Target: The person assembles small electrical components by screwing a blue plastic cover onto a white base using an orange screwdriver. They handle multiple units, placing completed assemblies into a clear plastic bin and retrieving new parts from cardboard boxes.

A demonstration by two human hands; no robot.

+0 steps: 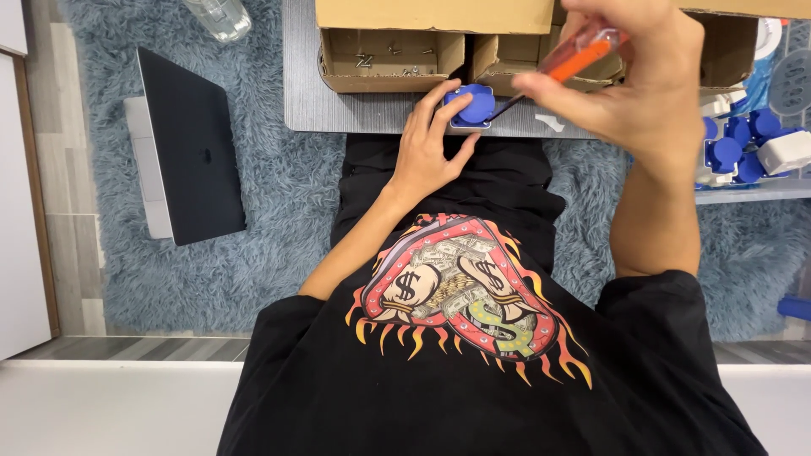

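My left hand (427, 148) grips a blue round socket part (471, 105) on a white base, resting on the grey table (308, 93) near its front edge. My right hand (634, 80) holds an orange-handled screwdriver (579, 55) tilted down, its dark shaft tip touching the right side of the blue part. My black shirt with a flame print fills the lower middle of the view.
Open cardboard boxes (393, 59) with a few screws sit behind the part. Several blue and white socket parts (748, 148) lie in a tray at right. A closed dark laptop (190, 143) rests on the blue shaggy rug (279, 211); a clear bottle (220, 17) lies top left.
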